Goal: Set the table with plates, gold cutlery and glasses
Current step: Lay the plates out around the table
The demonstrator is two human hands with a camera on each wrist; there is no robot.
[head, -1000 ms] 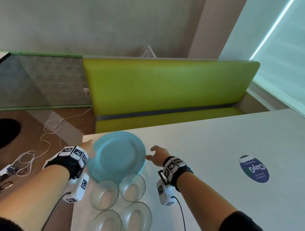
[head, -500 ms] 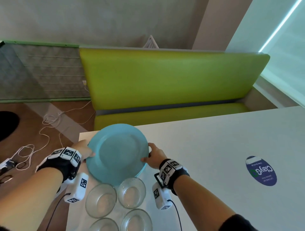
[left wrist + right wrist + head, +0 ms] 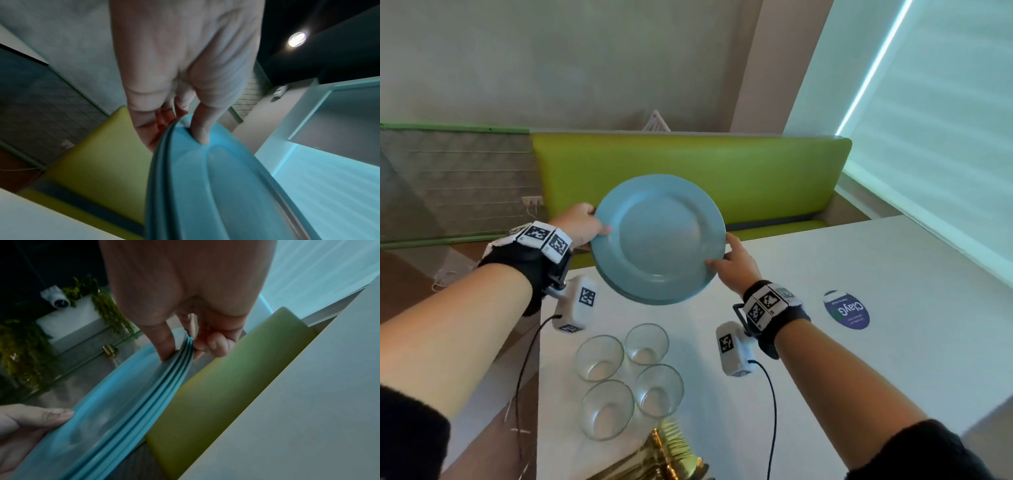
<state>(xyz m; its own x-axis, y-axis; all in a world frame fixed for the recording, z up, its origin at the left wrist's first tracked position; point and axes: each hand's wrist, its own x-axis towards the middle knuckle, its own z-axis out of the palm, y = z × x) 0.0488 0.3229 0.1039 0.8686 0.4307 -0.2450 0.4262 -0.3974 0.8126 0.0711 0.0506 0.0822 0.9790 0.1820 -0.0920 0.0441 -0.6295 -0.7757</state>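
**Stack of blue plates held above the bench**

A stack of blue plates (image 3: 657, 240) is held in the air over the far end of the white bench (image 3: 859, 342), tilted toward the camera. Its left rim is gripped by the left hand (image 3: 582, 224), its right rim pinched by the right hand (image 3: 732, 267), thumbs on top. Four glasses (image 3: 630, 377) are grouped upright on the bench below, with gold cutlery (image 3: 667, 452) just beside them at the near edge.
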